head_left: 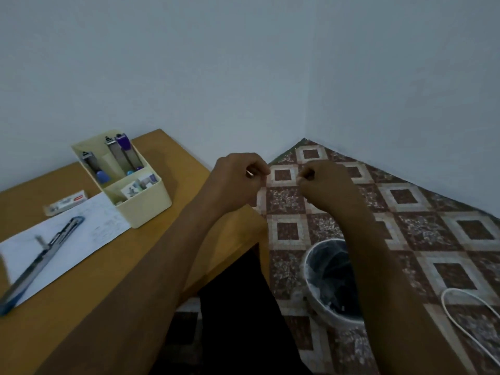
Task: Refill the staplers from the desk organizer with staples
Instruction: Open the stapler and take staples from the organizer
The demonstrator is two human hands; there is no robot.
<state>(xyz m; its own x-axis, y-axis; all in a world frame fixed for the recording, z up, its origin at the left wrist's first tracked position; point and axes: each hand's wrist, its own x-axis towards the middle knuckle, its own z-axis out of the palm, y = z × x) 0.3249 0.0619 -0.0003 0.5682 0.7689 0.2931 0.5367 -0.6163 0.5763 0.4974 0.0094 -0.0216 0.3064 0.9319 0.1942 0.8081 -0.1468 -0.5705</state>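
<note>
Pinches a metal strip (249, 173) in left hand (235, 177) beyond desk's (81, 320) right edge; curls right hand (324, 182) — contents unclear. Needs leftward reach to diagonally lying open stapler (43, 258) — left hand nearer.

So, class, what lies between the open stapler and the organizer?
Only the white paper. The stapler lies on it, and the sheet runs up to the organizer. The head view shows this.
</note>
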